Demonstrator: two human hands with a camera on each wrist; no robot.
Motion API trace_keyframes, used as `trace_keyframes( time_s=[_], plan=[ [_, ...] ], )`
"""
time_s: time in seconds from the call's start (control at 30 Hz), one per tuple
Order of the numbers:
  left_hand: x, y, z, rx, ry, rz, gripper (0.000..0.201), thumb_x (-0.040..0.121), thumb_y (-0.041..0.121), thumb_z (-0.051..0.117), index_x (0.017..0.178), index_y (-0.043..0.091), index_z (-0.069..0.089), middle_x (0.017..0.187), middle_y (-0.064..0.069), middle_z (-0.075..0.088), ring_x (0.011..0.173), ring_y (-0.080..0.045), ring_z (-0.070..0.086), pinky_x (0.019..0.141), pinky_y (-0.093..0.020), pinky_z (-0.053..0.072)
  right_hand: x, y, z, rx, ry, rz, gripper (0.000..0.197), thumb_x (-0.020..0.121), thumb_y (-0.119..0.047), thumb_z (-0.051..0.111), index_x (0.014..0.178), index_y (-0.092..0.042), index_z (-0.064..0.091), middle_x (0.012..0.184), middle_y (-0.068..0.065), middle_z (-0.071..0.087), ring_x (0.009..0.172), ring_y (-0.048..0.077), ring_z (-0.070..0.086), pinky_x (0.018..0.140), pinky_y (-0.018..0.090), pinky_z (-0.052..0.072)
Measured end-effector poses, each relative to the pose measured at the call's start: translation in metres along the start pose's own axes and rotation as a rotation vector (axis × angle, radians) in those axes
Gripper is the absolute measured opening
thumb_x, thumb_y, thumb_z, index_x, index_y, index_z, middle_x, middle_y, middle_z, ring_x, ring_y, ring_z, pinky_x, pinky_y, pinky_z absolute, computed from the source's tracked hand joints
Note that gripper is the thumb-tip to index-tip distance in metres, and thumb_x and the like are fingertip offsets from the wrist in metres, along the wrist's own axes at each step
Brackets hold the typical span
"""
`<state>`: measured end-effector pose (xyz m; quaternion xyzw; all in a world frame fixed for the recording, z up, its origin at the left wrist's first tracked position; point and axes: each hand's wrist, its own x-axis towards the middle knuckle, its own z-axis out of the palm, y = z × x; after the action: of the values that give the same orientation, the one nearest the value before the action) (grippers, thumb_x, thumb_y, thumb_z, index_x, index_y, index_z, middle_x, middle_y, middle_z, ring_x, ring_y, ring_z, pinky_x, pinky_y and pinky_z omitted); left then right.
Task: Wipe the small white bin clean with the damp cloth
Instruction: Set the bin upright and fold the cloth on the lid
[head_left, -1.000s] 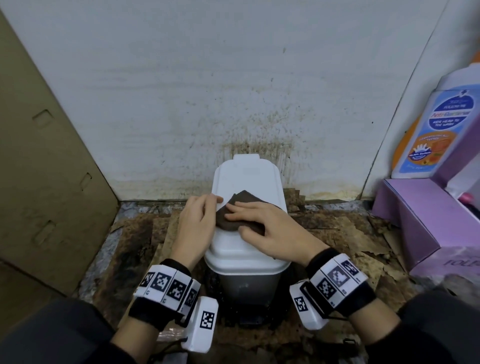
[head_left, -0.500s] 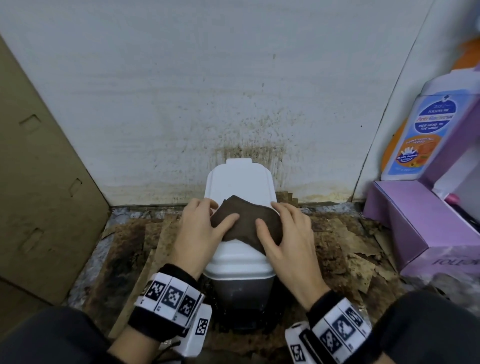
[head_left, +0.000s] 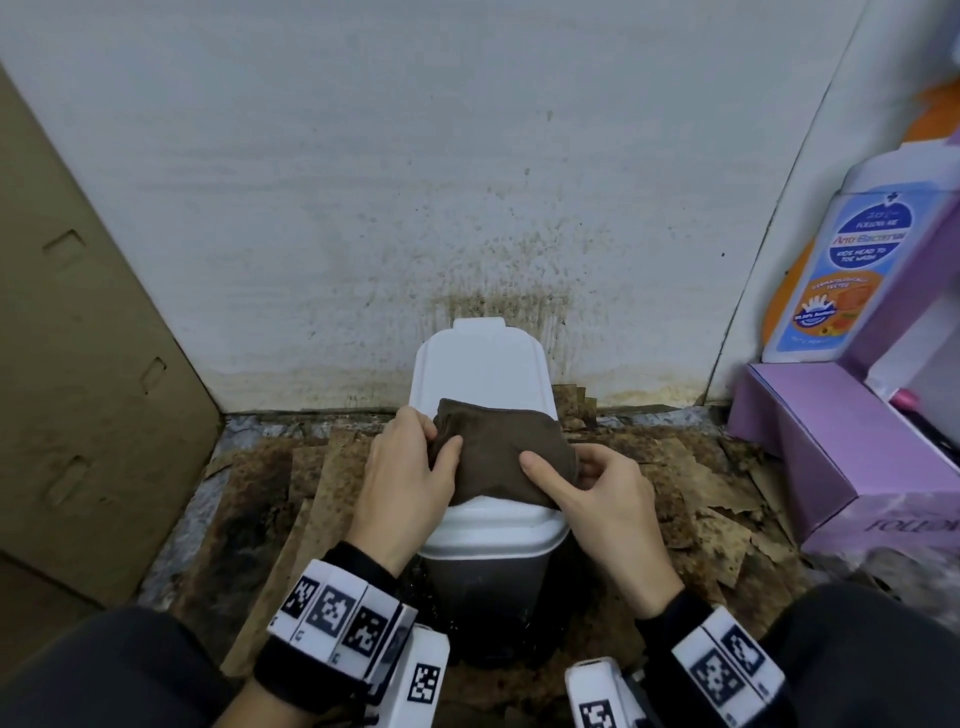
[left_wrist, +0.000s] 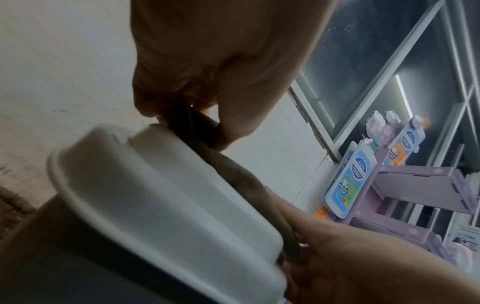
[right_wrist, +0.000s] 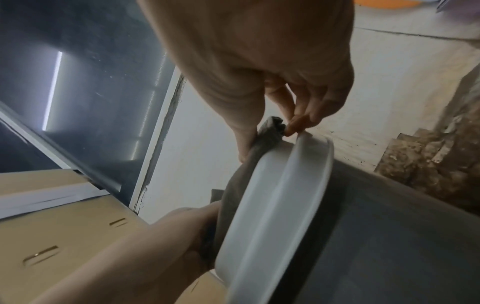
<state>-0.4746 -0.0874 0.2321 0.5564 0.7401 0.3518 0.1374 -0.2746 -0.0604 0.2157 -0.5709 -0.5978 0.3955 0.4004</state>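
Observation:
The small white bin (head_left: 480, 364) stands against the stained wall, with a white lid (left_wrist: 161, 197) over a grey body (right_wrist: 389, 236). A dark brown cloth (head_left: 498, 457) lies spread over the front half of the lid. My left hand (head_left: 410, 467) pinches the cloth's left edge (left_wrist: 192, 125) between thumb and fingers. My right hand (head_left: 597, 483) pinches its right edge (right_wrist: 270, 131), thumb lying on top of the cloth. Both hands sit on either side of the bin lid.
A cardboard sheet (head_left: 78, 389) leans at the left. Purple boxes (head_left: 831, 441) and a blue-labelled wash bottle (head_left: 841, 270) stand at the right. Torn, stained cardboard pieces (head_left: 701, 483) cover the floor around the bin.
My right hand moved from lying flat on the cloth to pinching its right edge. The cloth is spread wider across the lid, with both hands drawn slightly apart.

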Motion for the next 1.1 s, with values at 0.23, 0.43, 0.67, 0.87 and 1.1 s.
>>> trace_keyframes(
  time_s=[0.23, 0.43, 0.67, 0.87, 1.1],
  plan=[
    [-0.004, -0.004, -0.007, -0.118, 0.1, -0.028, 0.023, 0.098, 0.031, 0.062, 0.094, 0.015, 0.047, 0.079, 0.0, 0.055, 0.07, -0.009, 0.053, 0.054, -0.021, 0.029, 0.016, -0.004, 0.0, -0.036, -0.021, -0.073, 0.036, 0.082, -0.042, 0.086, 0.107, -0.02, 0.075, 0.089, -0.01, 0.078, 0.081, -0.005, 0.072, 0.07, 0.012, 0.057],
    [-0.006, -0.002, -0.003, -0.115, 0.16, -0.05, 0.025, 0.096, 0.035, 0.065, 0.105, 0.015, 0.052, 0.082, 0.003, 0.062, 0.079, -0.016, 0.06, 0.06, -0.024, 0.039, 0.014, -0.009, 0.0, -0.118, -0.069, -0.083, 0.02, 0.09, -0.042, 0.078, 0.08, -0.027, 0.07, 0.068, -0.015, 0.069, 0.068, -0.013, 0.064, 0.058, 0.008, 0.045],
    [-0.012, 0.003, -0.009, 0.073, 0.145, -0.111, 0.035, 0.094, 0.05, 0.063, 0.084, 0.017, 0.056, 0.076, 0.005, 0.061, 0.072, -0.01, 0.053, 0.054, -0.019, 0.03, 0.012, -0.003, 0.005, -0.243, -0.068, -0.194, 0.028, 0.099, -0.05, 0.062, 0.091, -0.023, 0.064, 0.083, -0.011, 0.07, 0.079, 0.0, 0.065, 0.068, 0.025, 0.053],
    [-0.004, 0.008, -0.007, 0.028, 0.079, -0.048, 0.018, 0.1, 0.03, 0.055, 0.093, 0.013, 0.056, 0.079, -0.001, 0.062, 0.075, -0.016, 0.058, 0.061, -0.032, 0.04, 0.018, -0.002, -0.006, -0.266, -0.112, -0.222, 0.036, 0.106, -0.044, 0.053, 0.079, -0.02, 0.051, 0.071, -0.005, 0.06, 0.064, 0.002, 0.058, 0.052, 0.019, 0.036],
    [0.001, 0.032, 0.004, 0.008, 0.033, 0.069, 0.017, 0.104, 0.029, 0.048, 0.097, 0.014, 0.049, 0.073, -0.001, 0.056, 0.067, -0.018, 0.056, 0.057, -0.038, 0.038, 0.02, -0.011, -0.046, -0.277, -0.124, -0.253, 0.041, 0.109, -0.04, 0.046, 0.092, -0.004, 0.055, 0.075, 0.009, 0.058, 0.061, 0.012, 0.054, 0.053, 0.023, 0.037]
  ],
)
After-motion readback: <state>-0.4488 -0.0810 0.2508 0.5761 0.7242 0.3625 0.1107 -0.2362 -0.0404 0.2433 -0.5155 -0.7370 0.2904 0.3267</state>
